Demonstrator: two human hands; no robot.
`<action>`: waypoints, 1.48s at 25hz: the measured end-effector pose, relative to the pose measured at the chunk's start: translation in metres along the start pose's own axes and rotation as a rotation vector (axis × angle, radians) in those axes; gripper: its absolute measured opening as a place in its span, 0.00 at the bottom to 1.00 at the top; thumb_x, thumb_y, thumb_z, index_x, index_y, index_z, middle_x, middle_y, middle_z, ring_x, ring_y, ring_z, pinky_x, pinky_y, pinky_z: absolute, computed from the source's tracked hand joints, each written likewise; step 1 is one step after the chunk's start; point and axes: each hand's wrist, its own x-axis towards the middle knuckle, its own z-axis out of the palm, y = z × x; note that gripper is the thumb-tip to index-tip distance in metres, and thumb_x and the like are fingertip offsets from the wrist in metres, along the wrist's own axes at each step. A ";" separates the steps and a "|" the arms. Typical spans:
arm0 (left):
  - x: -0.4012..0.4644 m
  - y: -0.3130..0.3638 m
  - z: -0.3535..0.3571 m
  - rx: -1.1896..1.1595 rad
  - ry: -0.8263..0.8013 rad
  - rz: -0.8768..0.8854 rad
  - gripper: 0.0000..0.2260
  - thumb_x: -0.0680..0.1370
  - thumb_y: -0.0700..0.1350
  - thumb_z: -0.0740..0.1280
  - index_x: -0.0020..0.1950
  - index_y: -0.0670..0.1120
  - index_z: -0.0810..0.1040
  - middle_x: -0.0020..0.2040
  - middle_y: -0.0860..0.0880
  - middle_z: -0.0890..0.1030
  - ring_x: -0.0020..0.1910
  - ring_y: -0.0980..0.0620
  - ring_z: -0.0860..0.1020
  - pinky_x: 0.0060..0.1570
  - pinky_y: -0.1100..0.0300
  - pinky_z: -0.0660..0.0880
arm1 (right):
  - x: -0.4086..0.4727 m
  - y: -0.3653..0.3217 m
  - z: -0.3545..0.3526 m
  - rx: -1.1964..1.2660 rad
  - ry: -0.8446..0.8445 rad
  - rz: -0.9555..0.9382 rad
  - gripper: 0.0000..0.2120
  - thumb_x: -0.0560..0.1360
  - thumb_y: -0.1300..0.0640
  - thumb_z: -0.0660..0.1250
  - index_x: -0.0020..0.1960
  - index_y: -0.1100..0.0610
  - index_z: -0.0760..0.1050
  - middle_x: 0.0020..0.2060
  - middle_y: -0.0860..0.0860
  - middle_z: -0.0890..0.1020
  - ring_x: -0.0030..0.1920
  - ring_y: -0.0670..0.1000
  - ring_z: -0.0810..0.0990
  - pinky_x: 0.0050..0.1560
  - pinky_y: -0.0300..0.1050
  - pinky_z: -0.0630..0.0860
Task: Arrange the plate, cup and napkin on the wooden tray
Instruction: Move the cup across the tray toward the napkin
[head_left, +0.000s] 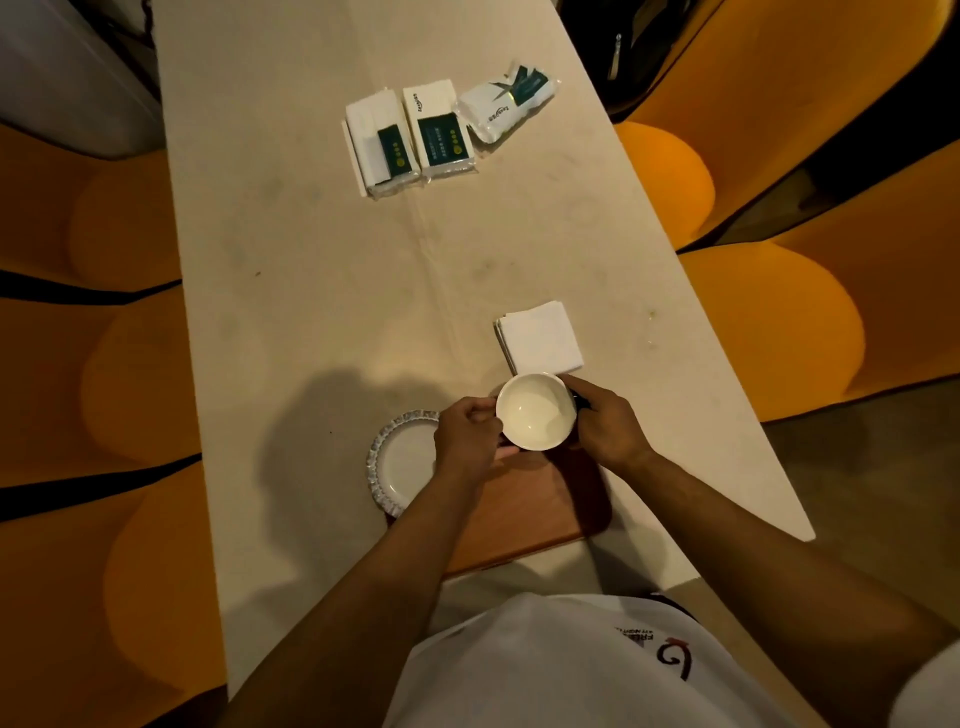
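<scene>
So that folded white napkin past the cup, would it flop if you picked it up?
Probably yes: the napkin looks like thin, layered paper, so it would likely sag from one corner. It seems light, and lying flat on the table it should slide rather than roll or tip.

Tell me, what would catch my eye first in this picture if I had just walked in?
Most likely the white cup, held between the left hand and the right hand above the far end of the wooden tray. Just left of it a patterned plate sits on the pale table, partly hidden by the left arm. A folded napkin lies just beyond the cup, and three tissue packs sit at the table's far end.
</scene>
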 end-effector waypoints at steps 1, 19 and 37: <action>-0.001 -0.002 0.003 0.013 0.007 0.003 0.12 0.74 0.31 0.70 0.56 0.40 0.82 0.54 0.42 0.85 0.52 0.41 0.84 0.47 0.40 0.84 | -0.001 0.001 -0.001 0.007 -0.004 0.000 0.23 0.72 0.64 0.59 0.64 0.51 0.76 0.58 0.49 0.80 0.56 0.52 0.75 0.57 0.46 0.73; 0.010 -0.009 0.022 0.067 0.016 -0.006 0.12 0.75 0.34 0.72 0.49 0.51 0.79 0.47 0.53 0.82 0.51 0.47 0.83 0.49 0.43 0.84 | 0.019 0.019 -0.004 -0.063 -0.054 0.003 0.20 0.76 0.60 0.61 0.67 0.51 0.73 0.63 0.53 0.79 0.59 0.54 0.75 0.56 0.45 0.71; 0.018 -0.005 0.009 0.110 0.035 -0.030 0.10 0.74 0.43 0.72 0.55 0.46 0.82 0.51 0.47 0.84 0.48 0.45 0.84 0.41 0.41 0.85 | 0.025 0.021 -0.004 -0.144 -0.079 -0.061 0.21 0.72 0.58 0.63 0.64 0.50 0.74 0.61 0.53 0.79 0.56 0.53 0.77 0.52 0.46 0.75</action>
